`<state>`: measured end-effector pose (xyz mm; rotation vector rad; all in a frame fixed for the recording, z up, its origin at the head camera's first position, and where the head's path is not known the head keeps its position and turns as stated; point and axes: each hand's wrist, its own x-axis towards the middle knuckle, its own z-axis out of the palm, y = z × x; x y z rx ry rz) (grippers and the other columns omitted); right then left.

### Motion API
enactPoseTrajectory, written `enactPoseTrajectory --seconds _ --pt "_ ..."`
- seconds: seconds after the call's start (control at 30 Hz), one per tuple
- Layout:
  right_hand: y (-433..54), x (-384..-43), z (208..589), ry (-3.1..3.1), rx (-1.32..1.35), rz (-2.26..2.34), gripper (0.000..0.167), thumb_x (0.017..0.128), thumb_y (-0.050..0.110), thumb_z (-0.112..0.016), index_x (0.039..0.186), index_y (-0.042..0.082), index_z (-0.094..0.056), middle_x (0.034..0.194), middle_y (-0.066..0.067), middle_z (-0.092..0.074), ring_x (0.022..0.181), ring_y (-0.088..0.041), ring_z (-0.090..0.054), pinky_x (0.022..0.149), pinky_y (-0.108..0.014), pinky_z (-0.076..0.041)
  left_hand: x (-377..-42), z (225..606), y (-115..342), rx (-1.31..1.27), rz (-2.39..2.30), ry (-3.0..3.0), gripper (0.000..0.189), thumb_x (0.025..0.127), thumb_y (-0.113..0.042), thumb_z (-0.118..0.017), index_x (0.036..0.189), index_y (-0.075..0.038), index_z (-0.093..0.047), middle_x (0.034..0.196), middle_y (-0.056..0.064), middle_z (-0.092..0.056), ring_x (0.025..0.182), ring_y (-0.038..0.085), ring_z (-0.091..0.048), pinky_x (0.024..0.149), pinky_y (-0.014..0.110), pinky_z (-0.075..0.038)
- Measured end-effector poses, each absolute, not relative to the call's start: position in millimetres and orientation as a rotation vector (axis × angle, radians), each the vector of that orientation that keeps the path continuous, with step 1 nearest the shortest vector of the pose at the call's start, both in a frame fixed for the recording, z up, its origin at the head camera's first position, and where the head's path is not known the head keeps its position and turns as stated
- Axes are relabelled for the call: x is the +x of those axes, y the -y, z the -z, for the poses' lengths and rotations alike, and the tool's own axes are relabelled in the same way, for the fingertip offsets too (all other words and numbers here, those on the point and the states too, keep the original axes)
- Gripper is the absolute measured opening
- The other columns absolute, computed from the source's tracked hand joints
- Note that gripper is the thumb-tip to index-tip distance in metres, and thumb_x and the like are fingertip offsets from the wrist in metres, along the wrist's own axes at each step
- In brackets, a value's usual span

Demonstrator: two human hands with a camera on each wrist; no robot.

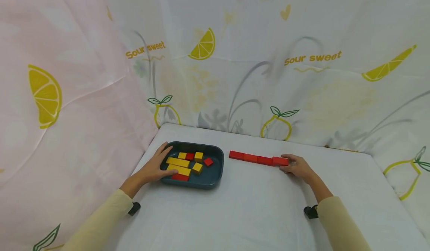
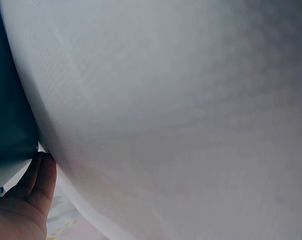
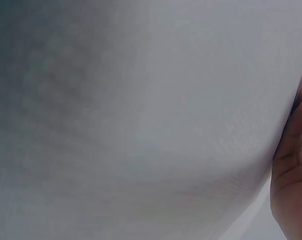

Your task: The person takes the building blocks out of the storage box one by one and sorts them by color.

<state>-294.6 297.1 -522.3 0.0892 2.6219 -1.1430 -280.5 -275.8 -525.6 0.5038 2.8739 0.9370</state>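
1. Resting with fingers and thumb spread apart, the left hand touches the dark blue tray, left of the frame's centre.
2. Pinching, the right hand grips the end red block of a red row, right of centre on the worktop.

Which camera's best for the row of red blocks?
Head: it shows the whole row of red blocks, with the right hand at one end. Right wrist catches only a red sliver at its right edge, likely the held end; left wrist shows none of it.
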Motion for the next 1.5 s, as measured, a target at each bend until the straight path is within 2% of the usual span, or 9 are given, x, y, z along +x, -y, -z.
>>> enactPoseTrajectory --seconds 0.17,0.47,0.63,0.7,0.77,0.93,1.13,1.3,1.5 --pt "-297 -296 520 -2.622 0.098 1.134 0.067 0.089 0.030 -0.074 0.145 0.007 -0.046 0.140 -0.027 -0.043 0.123 -0.040 -0.039 0.100 -0.052 -0.045 -281 521 276 0.515 -0.935 -2.884 0.107 0.079 -0.058 -0.075 0.158 -0.011 -0.021 0.167 0.015 -0.003 0.148 0.043 -0.020 0.112 0.068 -0.027" --pt "-299 -294 519 -2.607 0.085 1.106 0.088 0.083 0.040 -0.078 0.152 0.008 -0.033 0.140 -0.027 -0.041 0.127 -0.043 -0.039 0.103 -0.060 -0.044 -283 519 274 0.528 -0.915 -2.886 0.114 0.077 -0.058 -0.076 0.159 -0.007 -0.015 0.167 0.016 -0.004 0.148 0.042 -0.020 0.113 0.067 -0.027" --pt "-307 -286 510 -2.640 0.036 0.995 0.101 0.082 0.046 -0.077 0.156 0.007 -0.021 0.140 -0.032 -0.042 0.113 -0.038 -0.052 0.092 -0.051 -0.053 -284 524 273 0.558 -0.860 -2.880 0.118 0.079 -0.062 -0.072 0.159 -0.004 -0.008 0.167 0.017 -0.002 0.149 0.041 -0.018 0.115 0.064 -0.026" --pt "-310 -281 504 -2.709 -0.008 0.912 0.100 0.084 0.049 -0.074 0.156 0.005 -0.020 0.137 -0.033 -0.046 0.105 -0.036 -0.058 0.084 -0.046 -0.057 -283 526 272 0.558 -0.843 -2.870 0.119 0.079 -0.064 -0.070 0.159 -0.003 -0.006 0.167 0.017 -0.001 0.150 0.040 -0.017 0.116 0.063 -0.026" --pt "-311 -275 499 -2.807 -0.076 0.819 0.095 0.088 0.050 -0.070 0.156 0.004 -0.022 0.139 -0.034 -0.043 0.105 -0.039 -0.060 0.084 -0.049 -0.057 -280 526 273 0.539 -0.841 -2.876 0.119 0.079 -0.065 -0.070 0.159 -0.004 -0.007 0.167 0.016 -0.001 0.150 0.040 -0.018 0.115 0.063 -0.026" --pt "-298 -266 490 -3.042 -0.267 0.570 0.088 0.093 0.055 -0.058 0.155 0.002 -0.025 0.154 -0.034 -0.021 0.128 -0.054 -0.044 0.097 -0.070 -0.043 -277 524 279 0.514 -0.846 -2.908 0.116 0.079 -0.064 -0.070 0.159 -0.005 -0.011 0.167 0.015 -0.004 0.148 0.040 -0.022 0.114 0.065 -0.029" --pt "-271 -262 488 -3.184 -0.399 0.410 0.086 0.093 0.054 -0.059 0.157 0.009 -0.025 0.161 -0.032 -0.010 0.134 -0.060 -0.034 0.102 -0.074 -0.034 -279 523 282 0.514 -0.828 -2.925 0.111 0.082 -0.065 -0.067 0.160 -0.009 -0.010 0.167 0.013 -0.003 0.148 0.039 -0.024 0.112 0.065 -0.031" --pt "-246 -255 491 -3.161 -0.439 0.435 0.086 0.092 0.054 -0.060 0.158 0.014 -0.022 0.163 -0.027 -0.004 0.140 -0.055 -0.024 0.107 -0.076 -0.025 -278 524 279 0.521 -0.774 -2.930 0.110 0.085 -0.067 -0.061 0.159 -0.006 -0.008 0.167 0.014 -0.003 0.146 0.040 -0.027 0.111 0.065 -0.033" --pt "-208 -256 477 -3.118 -0.663 0.361 0.086 0.090 0.056 -0.062 0.158 0.019 -0.024 0.166 -0.020 0.000 0.146 -0.047 -0.021 0.113 -0.071 -0.022 -275 521 276 0.512 -0.756 -2.944 0.108 0.088 -0.066 -0.058 0.159 -0.004 -0.006 0.167 0.015 -0.002 0.148 0.039 -0.026 0.111 0.065 -0.033"
